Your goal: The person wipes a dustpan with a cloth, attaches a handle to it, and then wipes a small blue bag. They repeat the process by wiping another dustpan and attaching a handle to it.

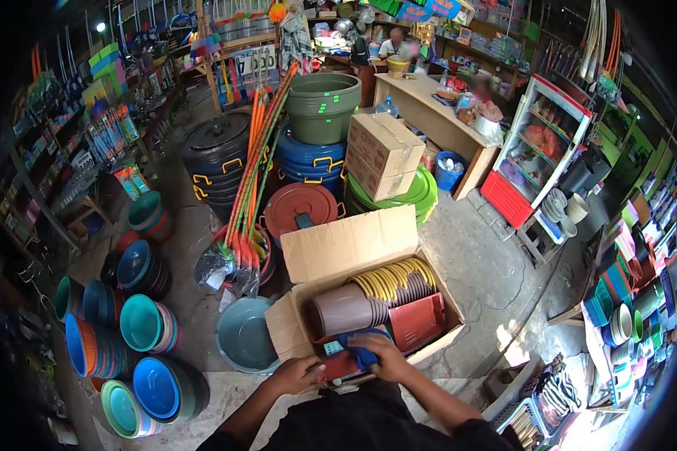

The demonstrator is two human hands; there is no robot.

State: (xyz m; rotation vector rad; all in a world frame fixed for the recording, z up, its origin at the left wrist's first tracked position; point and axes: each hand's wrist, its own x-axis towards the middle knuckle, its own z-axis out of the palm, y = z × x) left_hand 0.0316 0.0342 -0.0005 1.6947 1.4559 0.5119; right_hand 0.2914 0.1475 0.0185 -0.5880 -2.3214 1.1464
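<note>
An open cardboard box (pixel 350 229) stands right in front of me. Inside lie nested brown pots (pixel 342 310), a stack with yellow rims (pixel 393 279) and a red-brown plastic item (pixel 418 323). My right hand (pixel 380 356) is closed on a dark blue cloth-like item (pixel 362 353) at the box's near side. Just left of it, my left hand (pixel 297 375) has its fingers pressed together beside a red item (pixel 340 366); what it holds, if anything, is too small to make out.
A grey-blue tub (pixel 246 334) sits left of the box. Stacked basins (pixel 141 323) fill the floor further left. Beyond the box are a lidded red bin (pixel 301 207), a green lid (pixel 421 197) with cartons (pixel 384 154), and long-handled sticks (pixel 259 165). A crate (pixel 530 421) stands at right.
</note>
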